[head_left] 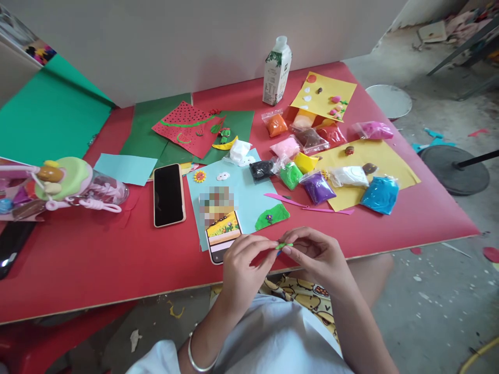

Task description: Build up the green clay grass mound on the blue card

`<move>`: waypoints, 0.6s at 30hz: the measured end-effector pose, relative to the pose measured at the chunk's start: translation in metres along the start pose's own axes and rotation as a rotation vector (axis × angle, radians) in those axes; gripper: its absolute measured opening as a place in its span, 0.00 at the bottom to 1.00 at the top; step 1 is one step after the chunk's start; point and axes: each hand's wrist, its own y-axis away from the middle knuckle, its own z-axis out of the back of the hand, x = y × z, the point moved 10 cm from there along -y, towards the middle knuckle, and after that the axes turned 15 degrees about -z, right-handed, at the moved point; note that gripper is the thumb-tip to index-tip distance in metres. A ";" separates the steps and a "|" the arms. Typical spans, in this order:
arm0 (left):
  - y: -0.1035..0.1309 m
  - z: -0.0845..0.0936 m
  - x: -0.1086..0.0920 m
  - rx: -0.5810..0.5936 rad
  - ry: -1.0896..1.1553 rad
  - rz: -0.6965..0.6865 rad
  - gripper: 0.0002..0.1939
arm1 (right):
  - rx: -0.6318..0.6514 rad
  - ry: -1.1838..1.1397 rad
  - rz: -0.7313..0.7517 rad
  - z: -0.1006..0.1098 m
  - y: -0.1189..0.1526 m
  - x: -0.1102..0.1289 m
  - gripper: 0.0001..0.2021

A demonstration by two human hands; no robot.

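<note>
White shirt fabric (pixel 276 337) lay nearest, both hands just beyond it. Thumb and fingers of the left hand (pixel 245 262) were nearly closed, gripping one end of a small green clay piece (pixel 287 245) — the right hand (pixel 325 257) pinched the other. It was held by the near edge of the worktop (pixel 97 280), its long axis running sideways from hand to hand — a lit phone (pixel 224 236) beside the left hand.

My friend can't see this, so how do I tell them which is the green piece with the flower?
Find the red table, then the light blue sheet on it. At its right side lies a flat, ragged green piece. Unlike the bagged green clay nearby, it bears a small purple flower.
</note>
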 end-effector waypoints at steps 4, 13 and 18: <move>-0.001 0.006 -0.003 -0.016 -0.040 -0.026 0.04 | -0.138 0.048 0.031 0.019 0.000 0.003 0.08; 0.002 0.005 -0.001 -0.015 -0.076 -0.009 0.09 | -0.263 0.262 0.090 0.026 0.006 0.010 0.08; 0.003 0.000 -0.003 -0.011 -0.068 -0.031 0.11 | -0.396 0.562 0.246 0.025 0.013 0.021 0.04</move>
